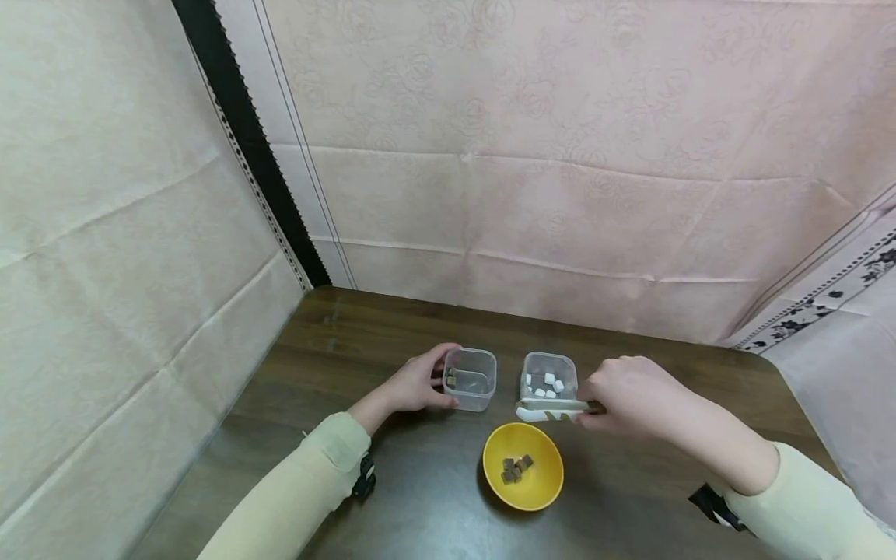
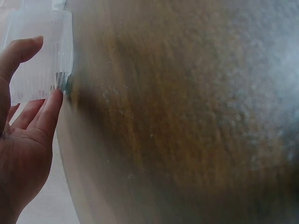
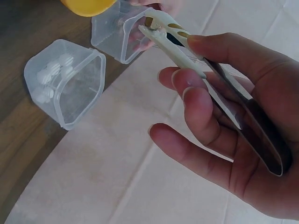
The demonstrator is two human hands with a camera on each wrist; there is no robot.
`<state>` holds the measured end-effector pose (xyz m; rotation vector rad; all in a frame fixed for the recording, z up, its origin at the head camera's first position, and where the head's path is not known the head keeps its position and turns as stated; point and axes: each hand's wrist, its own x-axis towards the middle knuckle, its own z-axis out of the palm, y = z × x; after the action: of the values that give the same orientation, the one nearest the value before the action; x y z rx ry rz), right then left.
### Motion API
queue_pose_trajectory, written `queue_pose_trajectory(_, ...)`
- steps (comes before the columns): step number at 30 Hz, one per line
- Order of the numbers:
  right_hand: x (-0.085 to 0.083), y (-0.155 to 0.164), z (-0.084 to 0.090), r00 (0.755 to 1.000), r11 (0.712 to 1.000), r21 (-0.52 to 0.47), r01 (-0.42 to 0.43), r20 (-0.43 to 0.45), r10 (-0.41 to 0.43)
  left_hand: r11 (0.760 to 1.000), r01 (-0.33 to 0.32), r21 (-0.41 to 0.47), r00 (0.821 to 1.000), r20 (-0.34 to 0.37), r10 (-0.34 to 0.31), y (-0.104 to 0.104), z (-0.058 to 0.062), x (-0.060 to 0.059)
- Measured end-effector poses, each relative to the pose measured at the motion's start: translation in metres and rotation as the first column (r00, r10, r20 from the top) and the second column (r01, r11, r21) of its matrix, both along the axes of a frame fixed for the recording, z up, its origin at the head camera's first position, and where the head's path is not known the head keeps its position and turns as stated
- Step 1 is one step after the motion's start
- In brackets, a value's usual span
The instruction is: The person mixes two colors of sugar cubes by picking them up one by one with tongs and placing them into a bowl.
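My left hand (image 1: 422,381) holds a clear plastic container (image 1: 479,397) by its left side, thumb at the near wall and fingers at the far one. Small brown cubes (image 1: 451,379) show inside it. My right hand (image 1: 623,395) grips a pair of tongs (image 3: 219,79) with pale tips and dark metal arms. In the head view the tongs cross the near rim of a second clear container (image 1: 550,362), which has several white cubes (image 1: 549,379) in it. A brown cube (image 3: 148,22) appears between the tong tips in the right wrist view, overlapping the left container.
A yellow bowl (image 1: 551,482) with several brown cubes (image 1: 516,469) stands nearer to me, below the two containers. The brown wooden table (image 1: 413,490) is bordered by pale patterned cloth (image 1: 532,210) at the back and on both sides.
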<state>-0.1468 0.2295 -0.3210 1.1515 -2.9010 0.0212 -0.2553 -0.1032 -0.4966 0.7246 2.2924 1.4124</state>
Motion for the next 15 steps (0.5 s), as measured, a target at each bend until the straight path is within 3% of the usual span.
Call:
queue_pose_trajectory(7, 0.01, 0.002, -0.005, 1.0, 1.0, 0.013, -0.013, 0.006, 0.013, 1.0, -0.001, 0.003, 1.0, -0.003, 0.001, 0.0, 0.0, 0.001)
queue_pose_trajectory(15, 0.018, -0.004, -0.012, 0.999, 0.996, 0.095, 0.003, 0.038, -0.007, 1.0, -0.002, 0.005, 1.0, 0.001, 0.002, 0.001, 0.001, 0.002)
